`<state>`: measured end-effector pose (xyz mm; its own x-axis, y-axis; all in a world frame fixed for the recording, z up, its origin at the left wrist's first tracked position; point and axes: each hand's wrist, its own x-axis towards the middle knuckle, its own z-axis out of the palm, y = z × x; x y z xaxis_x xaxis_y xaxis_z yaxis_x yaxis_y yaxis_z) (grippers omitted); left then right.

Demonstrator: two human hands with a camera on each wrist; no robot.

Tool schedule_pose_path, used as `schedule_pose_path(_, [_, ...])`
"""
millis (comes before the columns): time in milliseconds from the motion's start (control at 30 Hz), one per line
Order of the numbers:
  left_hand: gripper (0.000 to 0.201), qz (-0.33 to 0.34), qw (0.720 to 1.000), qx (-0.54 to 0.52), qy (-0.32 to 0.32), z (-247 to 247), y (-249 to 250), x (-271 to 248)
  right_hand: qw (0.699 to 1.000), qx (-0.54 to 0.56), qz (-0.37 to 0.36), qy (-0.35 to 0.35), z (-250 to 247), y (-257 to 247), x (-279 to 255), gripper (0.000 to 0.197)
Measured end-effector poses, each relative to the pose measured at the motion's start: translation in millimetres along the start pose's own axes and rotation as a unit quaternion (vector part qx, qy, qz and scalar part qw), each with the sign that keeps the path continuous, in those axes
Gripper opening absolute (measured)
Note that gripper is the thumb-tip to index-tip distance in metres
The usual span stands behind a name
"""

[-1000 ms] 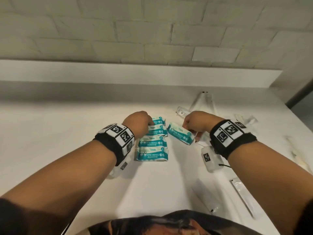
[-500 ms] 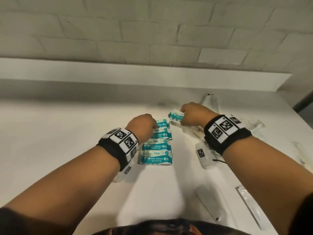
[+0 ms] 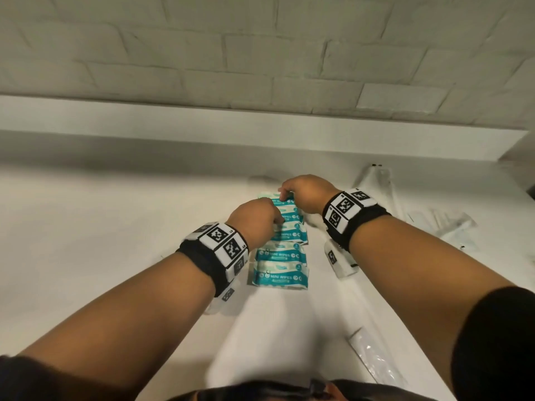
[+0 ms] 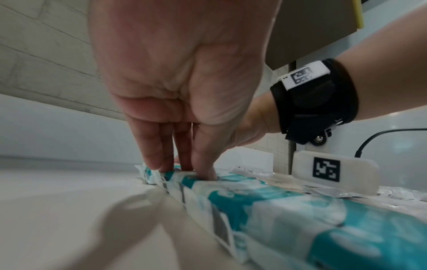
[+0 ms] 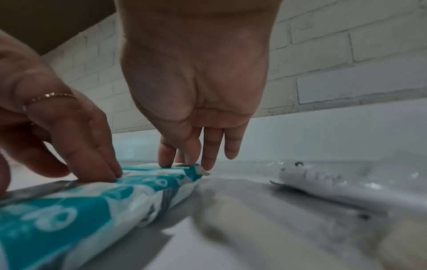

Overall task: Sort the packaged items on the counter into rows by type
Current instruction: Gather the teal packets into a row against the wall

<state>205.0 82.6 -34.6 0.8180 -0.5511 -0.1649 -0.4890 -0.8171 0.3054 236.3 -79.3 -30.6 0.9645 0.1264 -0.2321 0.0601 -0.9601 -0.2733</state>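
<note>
Several teal-and-white mini wipes packs lie in one column on the white counter, running away from me. My left hand rests on the middle of the column, its straight fingertips pressing down on a pack. My right hand reaches over the far end of the column. There its thumb and fingertips pinch the right end of the farthest pack, which lies on the counter against the others. The left hand shows beside it.
Clear plastic-wrapped long items lie to the right: one by the back wall, a crumpled one further right, another near me. A raised ledge and a brick wall close the back.
My right hand carried a wipes pack from the right side up and left to the far end of the column. My left hand stayed on the column.
</note>
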Motion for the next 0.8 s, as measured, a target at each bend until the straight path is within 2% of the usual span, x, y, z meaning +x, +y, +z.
schedule_pose_path(233, [0.034,0.002,1.0,0.003,-0.009,-3.9,3.3,-4.2,0.995,-0.103,-0.008,-0.001,-5.6,-1.2,-2.2,0.032])
schedule_pose_path(400, [0.033,0.003,0.999,0.022,-0.023,-9.0,9.8,-11.4,0.978,-0.206,-0.03,0.013,1.4,-7.6,-5.5,0.021])
schedule_pose_path(467, [0.053,0.017,0.999,0.028,-0.04,-9.5,16.2,-19.5,0.975,-0.222,-0.032,0.002,1.3,-7.7,-7.1,0.022])
schedule_pose_path(533, [0.085,0.053,0.992,0.062,-0.096,-7.8,24.6,-29.9,0.975,-0.218,-0.029,-0.01,1.4,-7.3,-8.5,0.023])
schedule_pose_path(600, [0.11,0.081,0.978,0.122,-0.15,-2.7,32.2,-40.1,0.978,-0.207,-0.029,-0.018,2.2,-7.2,-9.3,0.022])
schedule_pose_path(633, [0.115,0.084,0.974,0.141,-0.155,0.3,34.1,-43.3,0.979,-0.2,-0.03,-0.021,2.9,-6.8,-9.1,0.023])
schedule_pose_path(733, [0.111,0.068,0.979,0.14,-0.13,10.3,31.2,-44.3,0.984,-0.175,-0.023,-0.033,3.8,-5.8,-8.5,0.035])
schedule_pose_path(800, [0.111,0.064,0.983,0.125,-0.121,13.5,26.3,-41.1,0.985,-0.169,-0.018,-0.037,3.7,-5.9,-6.6,0.034])
